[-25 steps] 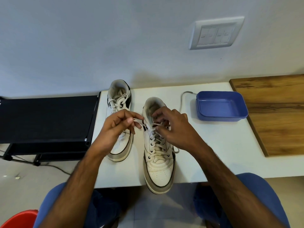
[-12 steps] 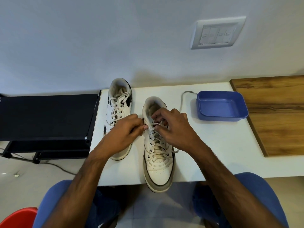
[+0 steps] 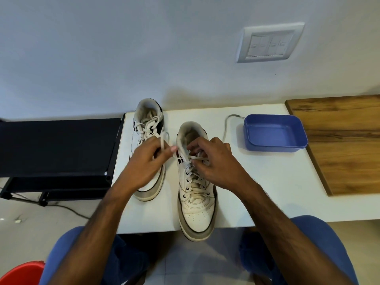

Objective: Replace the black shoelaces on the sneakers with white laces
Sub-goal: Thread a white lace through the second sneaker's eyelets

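While both hands (image 3: 176,161) pinch its white lace (image 3: 193,159), near sneaker (image 3: 195,202) — cream, grey-soled, half-laced.

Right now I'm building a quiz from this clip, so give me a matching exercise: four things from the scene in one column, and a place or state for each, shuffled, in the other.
Things:
1. blue plastic tub
2. left hand
3. near sneaker
4. wooden board

Places or states:
A. toe hangs over the table's front edge
B. lies at the table's right end
C. empty, beside a grey cable
D. pinches a white lace end

Pairs: 1-C, 2-D, 3-A, 4-B
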Demonstrator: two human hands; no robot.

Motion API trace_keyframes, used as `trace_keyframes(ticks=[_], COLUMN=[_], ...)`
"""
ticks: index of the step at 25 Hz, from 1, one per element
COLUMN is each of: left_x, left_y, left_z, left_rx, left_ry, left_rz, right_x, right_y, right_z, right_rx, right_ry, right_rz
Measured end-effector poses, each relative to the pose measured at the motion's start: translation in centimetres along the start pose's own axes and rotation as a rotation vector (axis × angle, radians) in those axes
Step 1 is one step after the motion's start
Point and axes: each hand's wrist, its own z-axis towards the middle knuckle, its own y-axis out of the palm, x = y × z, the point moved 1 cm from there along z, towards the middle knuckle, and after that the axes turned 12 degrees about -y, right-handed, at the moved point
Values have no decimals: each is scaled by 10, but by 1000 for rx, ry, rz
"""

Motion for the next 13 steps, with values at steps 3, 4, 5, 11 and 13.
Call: trace_keyframes(ticks=[3,4,5,11,13], left_x=[6,5,2,2,1], left_y=[19,21,23,3,-13], left_z=[2,4,6,5,4], left_rx=[-27,-37,-50,-87,-105], left_ry=[97,93,93,124,188], left_rz=[162,136,116,-682,-1120], right_x=[-1,-1,-1,0,1], right_y=[1,1,2,1,1], right_z=[1,2,2,1,1], right_rx=[2,0,-1,-6,-12], right_ry=[-9,-11,-13,-12,-13], right_rz=[-8,-8,-8,-29,-18])
